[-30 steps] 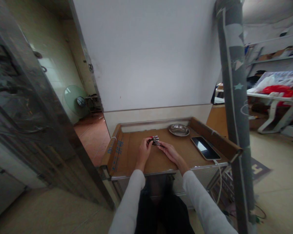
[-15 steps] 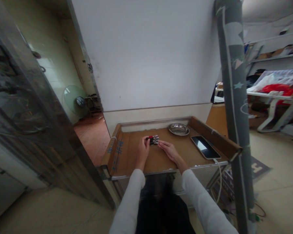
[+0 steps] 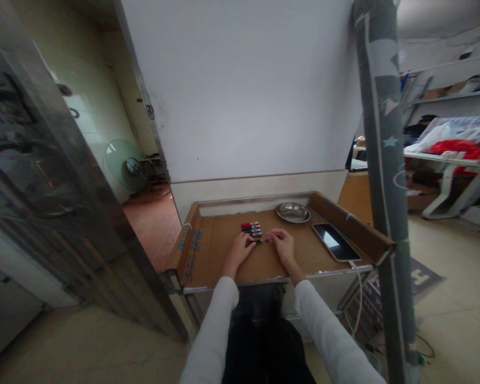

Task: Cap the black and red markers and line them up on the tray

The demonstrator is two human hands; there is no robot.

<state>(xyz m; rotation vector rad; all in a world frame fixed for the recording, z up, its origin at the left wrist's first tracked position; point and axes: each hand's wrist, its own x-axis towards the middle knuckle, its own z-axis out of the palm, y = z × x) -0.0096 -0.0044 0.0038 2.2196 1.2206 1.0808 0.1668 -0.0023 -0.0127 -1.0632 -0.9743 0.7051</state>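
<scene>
Over the brown cardboard-lined tabletop (image 3: 220,250), my left hand (image 3: 240,249) pinches the dark end of a short, slim black-and-silver stick (image 3: 261,241). My right hand (image 3: 282,244) has its fingers closed at the silvery end of that same stick. Just beyond my hands, several similar short sticks (image 3: 251,229) lie side by side in a row; the farthest one is red-ended (image 3: 246,225), the others black-ended. They resemble small marker pens, but their exact kind is too small to make out.
A shallow round metal dish (image 3: 293,212) stands at the back right of the tabletop. A phone (image 3: 336,241) with a white cable (image 3: 361,298) lies at the right. Raised cardboard sides (image 3: 352,226) edge the table. A wrapped pole (image 3: 388,160) stands close at the right.
My hands have drawn back from the row of sticks towards me. One black-and-silver stick is now held between both hands, apart from the row.
</scene>
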